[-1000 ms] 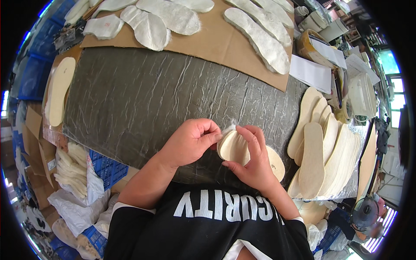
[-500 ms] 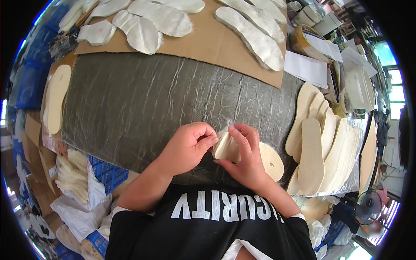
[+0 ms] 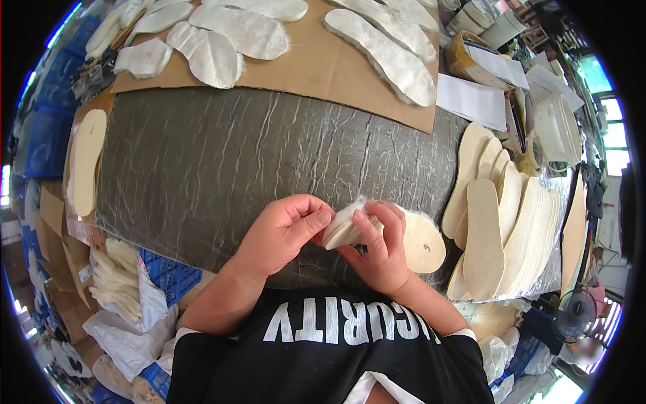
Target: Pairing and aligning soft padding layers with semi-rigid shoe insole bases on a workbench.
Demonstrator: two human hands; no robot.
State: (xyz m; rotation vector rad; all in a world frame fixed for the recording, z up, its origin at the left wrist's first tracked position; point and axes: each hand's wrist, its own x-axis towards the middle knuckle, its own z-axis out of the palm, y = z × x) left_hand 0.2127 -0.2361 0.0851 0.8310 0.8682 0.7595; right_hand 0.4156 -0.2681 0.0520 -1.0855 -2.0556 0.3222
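A cream insole [image 3: 425, 244] with white fluffy pile along its edge lies across the dark table in front of me. Its rounded right end rests flat with a small pen mark. The other end [image 3: 343, 232] is bent up, showing creases and white fluff. My right hand [image 3: 380, 246] grips this bent part from above, thumb below and fingers over it. At its left edge my left hand [image 3: 286, 232] is closed, thumb against curled fingers, pinching the rim. What lies beneath these fingertips is partly hidden.
Cream insoles [image 3: 515, 229] overlap in a stack at the right. White fluffy insoles [image 3: 383, 57] lie on brown cardboard [image 3: 303, 74] at the far side. One insole [image 3: 89, 161] is at the left edge. A tub [image 3: 555, 128] and papers [image 3: 471, 104] stand back right.
The bent end of the insole has tipped, and more white fluff shows between my hands. My left hand has shifted slightly left and down. The view has moved a little.
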